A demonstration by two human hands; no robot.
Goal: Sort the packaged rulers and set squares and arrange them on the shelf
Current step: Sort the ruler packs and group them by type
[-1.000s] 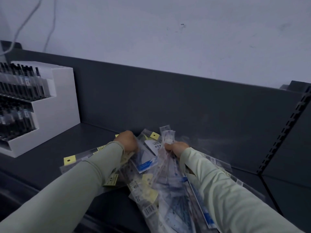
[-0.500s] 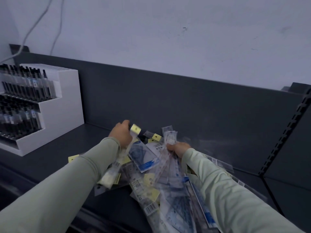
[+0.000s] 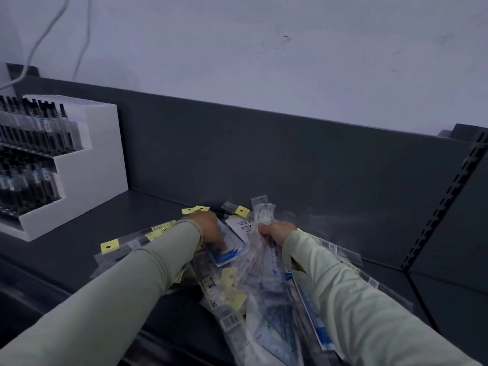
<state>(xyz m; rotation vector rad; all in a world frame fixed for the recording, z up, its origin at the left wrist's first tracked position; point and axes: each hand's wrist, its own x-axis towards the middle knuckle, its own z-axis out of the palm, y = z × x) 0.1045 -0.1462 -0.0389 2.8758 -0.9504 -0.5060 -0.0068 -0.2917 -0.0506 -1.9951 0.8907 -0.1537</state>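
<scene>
Pens in a white tiered display box (image 3: pixel 87 165) far left on the dark shelf (image 3: pixel 148 204). My left hand (image 3: pixel 210 229) presses flat onto the packet heap (image 3: pixel 237 281); right hand (image 3: pixel 277 232) clamps a fan of clear ruler packets (image 3: pixel 260 249).

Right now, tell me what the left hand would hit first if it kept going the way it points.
The left hand points down and right into the pile, so it would likely first meet the clear packet with the blue and white card at its fingertips; depth is unclear.

White pen display stand (image 3: pixel 87 165) beside grey wall (image 3: pixel 264 48)
</scene>
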